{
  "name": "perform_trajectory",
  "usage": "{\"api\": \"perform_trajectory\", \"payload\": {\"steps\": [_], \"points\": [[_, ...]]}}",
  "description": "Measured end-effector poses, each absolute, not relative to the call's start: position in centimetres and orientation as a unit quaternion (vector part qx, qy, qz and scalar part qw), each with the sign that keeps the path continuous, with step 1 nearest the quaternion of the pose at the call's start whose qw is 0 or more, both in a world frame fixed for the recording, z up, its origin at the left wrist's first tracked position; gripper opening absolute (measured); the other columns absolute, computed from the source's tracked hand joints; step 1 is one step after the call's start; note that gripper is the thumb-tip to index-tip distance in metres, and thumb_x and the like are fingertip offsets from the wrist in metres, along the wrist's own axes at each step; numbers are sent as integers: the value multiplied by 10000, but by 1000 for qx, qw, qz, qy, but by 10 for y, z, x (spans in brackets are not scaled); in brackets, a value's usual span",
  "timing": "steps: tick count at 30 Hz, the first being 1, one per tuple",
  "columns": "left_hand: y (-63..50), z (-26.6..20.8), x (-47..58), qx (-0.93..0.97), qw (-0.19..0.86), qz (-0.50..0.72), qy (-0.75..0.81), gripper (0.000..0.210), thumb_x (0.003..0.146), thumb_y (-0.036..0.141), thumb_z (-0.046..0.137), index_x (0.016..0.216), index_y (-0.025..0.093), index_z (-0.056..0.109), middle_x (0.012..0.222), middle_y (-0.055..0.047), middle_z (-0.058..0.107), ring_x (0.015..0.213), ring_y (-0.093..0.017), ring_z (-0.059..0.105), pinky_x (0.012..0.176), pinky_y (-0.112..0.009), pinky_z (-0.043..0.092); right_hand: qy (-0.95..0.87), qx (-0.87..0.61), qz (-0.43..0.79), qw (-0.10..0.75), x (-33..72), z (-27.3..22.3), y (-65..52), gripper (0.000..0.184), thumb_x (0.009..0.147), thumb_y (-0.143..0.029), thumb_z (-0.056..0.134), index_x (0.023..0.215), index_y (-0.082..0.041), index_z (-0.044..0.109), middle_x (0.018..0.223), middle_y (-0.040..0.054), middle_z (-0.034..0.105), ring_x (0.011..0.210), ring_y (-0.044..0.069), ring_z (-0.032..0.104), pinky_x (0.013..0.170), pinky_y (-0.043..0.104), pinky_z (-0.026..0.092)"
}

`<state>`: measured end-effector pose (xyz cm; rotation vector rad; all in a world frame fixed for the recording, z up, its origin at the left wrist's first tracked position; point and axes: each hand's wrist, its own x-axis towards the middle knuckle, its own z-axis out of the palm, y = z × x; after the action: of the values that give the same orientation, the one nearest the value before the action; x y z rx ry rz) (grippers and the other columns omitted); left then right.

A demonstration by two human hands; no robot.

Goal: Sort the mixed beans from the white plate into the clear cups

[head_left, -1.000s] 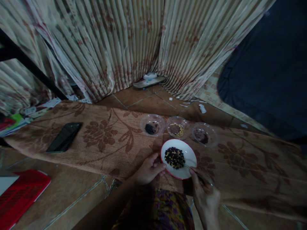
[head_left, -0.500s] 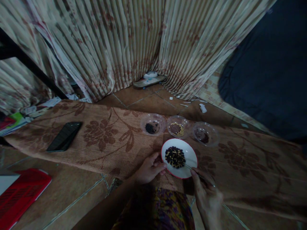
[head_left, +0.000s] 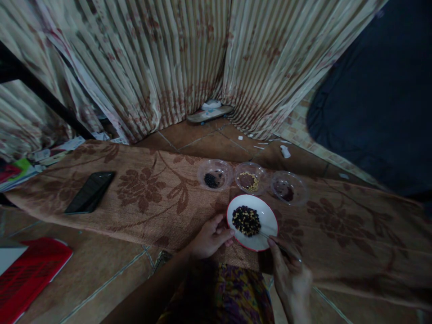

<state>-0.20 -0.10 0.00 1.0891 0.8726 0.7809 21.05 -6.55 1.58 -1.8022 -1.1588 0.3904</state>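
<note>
A white plate (head_left: 268,216) with a red rim sits near the front edge of the cloth, holding a heap of mixed dark and yellow beans (head_left: 246,221). My left hand (head_left: 213,237) grips the plate's left rim between thumb and fingers. In my right hand (head_left: 290,272), closed at the plate's right side, is a thin metal tool that looks like tweezers (head_left: 265,234), its tip by the heap. Behind the plate stand three clear plastic bowls: one with black beans (head_left: 212,181), one with yellow beans (head_left: 254,183), one with dark red beans (head_left: 288,194).
A brown flower-patterned cloth (head_left: 162,216) covers the long, low surface. A black phone (head_left: 91,192) lies on its left part. On the tiled floor are a red basket (head_left: 37,274) and, by the striped curtains (head_left: 168,58), a skateboard (head_left: 211,115). Dark fabric (head_left: 374,103) fills the right.
Both hands and the plate keep nearly the same places. The tool's tip has barely shifted beside the bean heap.
</note>
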Motion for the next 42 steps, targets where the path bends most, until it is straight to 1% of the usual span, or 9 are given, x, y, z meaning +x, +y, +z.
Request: {"api": "perform_trajectory", "payload": {"steps": [8, 11, 15, 20, 25, 29, 33, 36, 42], "points": [[-2, 3, -1, 483, 700, 361, 382, 468, 841, 462, 678, 1151, 140, 538, 786, -15, 634, 634, -126, 596, 598, -251, 497, -429, -736, 161, 498, 207, 30, -65, 374, 756, -533, 692, 823, -170, 752, 883, 107, 756, 819, 247, 703, 734, 349, 549], [-2, 2, -1, 482, 701, 362, 380, 443, 842, 466, 677, 1120, 148, 544, 774, -11, 631, 630, -126, 596, 589, -244, 491, -409, -725, 168, 529, 211, 40, -48, 350, 749, -500, 713, 829, -161, 749, 876, 107, 757, 805, 247, 702, 747, 363, 548], [-2, -5, -2, 491, 694, 362, 383, 402, 855, 480, 659, 1054, 147, 555, 744, -7, 617, 611, -121, 591, 565, -231, 471, -415, -700, 118, 569, 212, 61, -6, 320, 751, -466, 714, 791, -149, 739, 809, 106, 755, 758, 242, 700, 719, 362, 548], [-2, -8, -1, 493, 693, 369, 375, 465, 858, 481, 656, 1155, 142, 539, 735, -3, 614, 614, -124, 596, 587, -244, 495, -474, -658, 90, 578, 208, 76, 39, 342, 812, -448, 650, 836, -118, 739, 856, 128, 757, 825, 252, 706, 794, 395, 542], [-2, -4, 0, 480, 701, 374, 371, 483, 846, 480, 670, 1174, 148, 543, 743, 1, 611, 605, -118, 596, 575, -236, 493, -429, -658, 85, 612, 210, 67, 34, 342, 781, -455, 686, 825, -121, 744, 867, 130, 757, 837, 261, 705, 825, 423, 535], [-2, -2, -1, 475, 702, 374, 376, 470, 833, 488, 682, 1130, 149, 550, 751, -4, 619, 606, -118, 591, 576, -238, 491, -397, -688, 103, 599, 217, 59, 4, 336, 721, -462, 739, 783, -132, 744, 840, 124, 749, 785, 256, 691, 779, 419, 541], [-1, 0, -1, 472, 707, 367, 376, 439, 820, 494, 693, 1063, 152, 566, 781, -17, 635, 624, -127, 601, 578, -243, 487, -365, -723, 131, 572, 220, 56, -31, 322, 658, -459, 784, 744, -152, 741, 864, 121, 741, 850, 273, 681, 836, 450, 533], [-1, 1, 0, 472, 706, 365, 382, 467, 815, 502, 693, 1093, 151, 559, 773, -10, 630, 629, -130, 602, 591, -252, 492, -357, -730, 179, 554, 218, 55, -52, 323, 648, -466, 790, 753, -164, 752, 873, 111, 745, 877, 278, 684, 856, 448, 535], [-1, 1, 0, 480, 701, 363, 384, 511, 821, 503, 682, 1155, 142, 543, 770, -5, 627, 622, -131, 592, 589, -262, 492, -367, -728, 221, 536, 211, 49, -67, 359, 644, -495, 783, 790, -168, 768, 899, 110, 754, 880, 281, 696, 813, 417, 557]]}}
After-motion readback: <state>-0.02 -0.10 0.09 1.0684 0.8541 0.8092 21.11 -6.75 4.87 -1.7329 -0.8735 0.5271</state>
